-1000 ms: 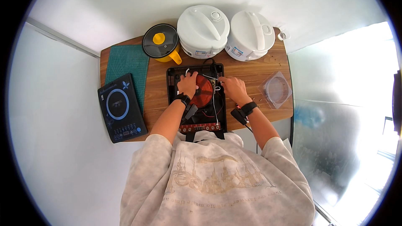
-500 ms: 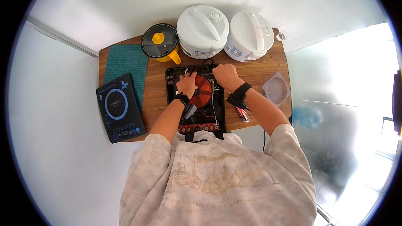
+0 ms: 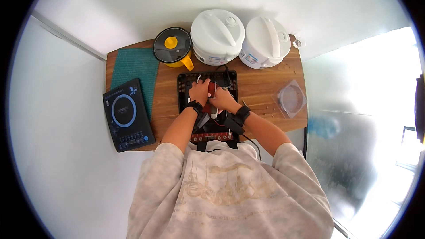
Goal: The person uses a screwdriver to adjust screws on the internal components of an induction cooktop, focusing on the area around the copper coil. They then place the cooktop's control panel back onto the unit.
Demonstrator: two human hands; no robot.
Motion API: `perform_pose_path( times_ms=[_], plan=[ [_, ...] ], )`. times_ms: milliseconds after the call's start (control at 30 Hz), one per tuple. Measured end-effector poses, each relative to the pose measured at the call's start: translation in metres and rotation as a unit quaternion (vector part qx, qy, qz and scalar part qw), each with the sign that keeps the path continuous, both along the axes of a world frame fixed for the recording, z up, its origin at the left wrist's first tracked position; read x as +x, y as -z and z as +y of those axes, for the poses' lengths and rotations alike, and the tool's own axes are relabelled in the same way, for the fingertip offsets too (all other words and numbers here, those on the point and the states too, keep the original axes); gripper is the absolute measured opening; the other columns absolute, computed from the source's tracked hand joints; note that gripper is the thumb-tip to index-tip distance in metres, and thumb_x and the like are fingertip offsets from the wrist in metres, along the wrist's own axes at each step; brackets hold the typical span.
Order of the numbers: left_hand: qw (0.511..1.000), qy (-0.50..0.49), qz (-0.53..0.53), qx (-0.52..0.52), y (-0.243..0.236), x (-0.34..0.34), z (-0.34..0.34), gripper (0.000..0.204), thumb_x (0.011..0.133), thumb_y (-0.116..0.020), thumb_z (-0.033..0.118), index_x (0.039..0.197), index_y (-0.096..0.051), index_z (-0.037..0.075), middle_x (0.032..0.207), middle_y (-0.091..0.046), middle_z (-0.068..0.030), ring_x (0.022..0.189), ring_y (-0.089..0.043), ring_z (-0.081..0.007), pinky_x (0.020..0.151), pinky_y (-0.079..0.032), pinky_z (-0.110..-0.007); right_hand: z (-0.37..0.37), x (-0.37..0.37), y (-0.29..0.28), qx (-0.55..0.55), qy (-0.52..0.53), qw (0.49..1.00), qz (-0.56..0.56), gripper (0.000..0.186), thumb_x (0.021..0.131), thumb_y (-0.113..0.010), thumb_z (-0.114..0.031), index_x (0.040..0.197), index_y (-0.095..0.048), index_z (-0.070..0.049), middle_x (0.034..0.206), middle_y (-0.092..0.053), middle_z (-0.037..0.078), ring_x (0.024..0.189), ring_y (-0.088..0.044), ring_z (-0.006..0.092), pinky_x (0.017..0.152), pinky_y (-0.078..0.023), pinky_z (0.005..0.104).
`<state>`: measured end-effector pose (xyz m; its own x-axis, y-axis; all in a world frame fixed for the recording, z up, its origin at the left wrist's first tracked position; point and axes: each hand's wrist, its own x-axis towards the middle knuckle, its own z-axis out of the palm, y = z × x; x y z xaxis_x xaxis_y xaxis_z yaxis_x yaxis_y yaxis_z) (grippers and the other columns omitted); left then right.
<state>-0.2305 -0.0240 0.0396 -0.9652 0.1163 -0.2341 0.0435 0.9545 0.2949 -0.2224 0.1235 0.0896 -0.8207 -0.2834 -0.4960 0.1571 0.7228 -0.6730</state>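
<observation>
An opened black induction cooker housing [image 3: 182, 81] lies in front of me, with a copper-red coil [image 3: 212, 89] inside and a red control board [image 3: 211, 136] along its near edge. My left hand [image 3: 199, 91] rests on the coil's left side, fingers apart. Over the coil's right side, my right hand [image 3: 224, 100] is closed around a screwdriver-like tool; its grey, light-ended handle [image 3: 214, 112] sticks out below the fingers. The tool's tip cannot be made out. Both wrists wear black bands, and a black box [image 3: 233, 124] hangs by the right one.
Left of the housing, a black induction cooker [image 3: 128, 114] partly covers a green mat [image 3: 135, 64]. At the back stand a yellow pot with a dark lid [image 3: 172, 46] and two white rice cookers [image 3: 218, 37] [image 3: 264, 43]. A clear plastic container [image 3: 291, 99] and small bits lie at right.
My right hand has moved left and nearer, from the housing's far right corner to over the coil. The red-and-white tool end by my right wrist is out of sight.
</observation>
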Motion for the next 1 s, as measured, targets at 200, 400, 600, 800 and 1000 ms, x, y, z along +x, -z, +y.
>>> perform_pose_path(
  times_ms=[200,400,600,800,1000],
  plan=[
    [0.999,-0.005,-0.033,-0.002,-0.007,-0.001,-0.001,0.065,0.073,-0.085,0.020,0.130,-0.053,0.022,0.118,-0.063,-0.0089,0.110,-0.061,-0.0365,0.077,-0.059,-0.044,0.033,0.002,-0.004,-0.273,0.173,0.906,-0.274,0.026,0.094,-0.068,-0.025,0.105,-0.064,-0.002,0.083,-0.063,0.003,0.068,-0.066,0.0141,0.053,-0.054,0.0293],
    [0.999,-0.003,-0.034,0.004,-0.003,-0.002,0.002,0.069,0.074,-0.084,0.021,0.136,-0.052,0.025,0.121,-0.062,-0.0090,0.112,-0.060,-0.0360,0.078,-0.059,-0.044,0.068,0.009,0.010,-0.114,0.123,0.985,-0.048,0.027,0.090,-0.068,-0.023,0.112,-0.069,-0.006,0.076,-0.067,0.007,0.062,-0.066,0.0171,0.058,-0.055,0.0313],
    [0.999,-0.006,-0.044,-0.011,-0.003,-0.001,0.002,0.072,0.075,-0.084,0.021,0.139,-0.051,0.030,0.124,-0.060,-0.0080,0.112,-0.060,-0.0353,0.080,-0.059,-0.045,0.084,0.009,-0.012,0.078,-0.009,0.983,0.168,0.032,0.085,-0.069,-0.029,0.114,-0.072,-0.016,0.094,-0.072,0.018,0.093,-0.068,0.0394,0.082,-0.053,0.0490],
    [0.998,-0.009,-0.062,0.002,-0.004,-0.004,0.002,0.071,0.075,-0.084,0.020,0.138,-0.051,0.028,0.124,-0.060,-0.0077,0.113,-0.060,-0.0346,0.081,-0.059,-0.045,0.092,-0.002,-0.024,0.147,-0.045,0.970,0.189,0.032,0.088,-0.065,-0.029,0.117,-0.070,-0.014,0.097,-0.072,0.019,0.095,-0.067,0.0404,0.084,-0.052,0.0510],
    [0.998,-0.012,-0.058,-0.005,0.000,-0.004,0.002,0.069,0.075,-0.084,0.022,0.135,-0.052,0.023,0.123,-0.060,-0.0075,0.113,-0.059,-0.0347,0.080,-0.058,-0.047,0.094,-0.015,-0.026,0.136,-0.058,0.965,0.218,0.032,0.091,-0.064,-0.030,0.114,-0.068,-0.009,0.095,-0.071,0.020,0.093,-0.067,0.0412,0.083,-0.052,0.0520]
  ],
)
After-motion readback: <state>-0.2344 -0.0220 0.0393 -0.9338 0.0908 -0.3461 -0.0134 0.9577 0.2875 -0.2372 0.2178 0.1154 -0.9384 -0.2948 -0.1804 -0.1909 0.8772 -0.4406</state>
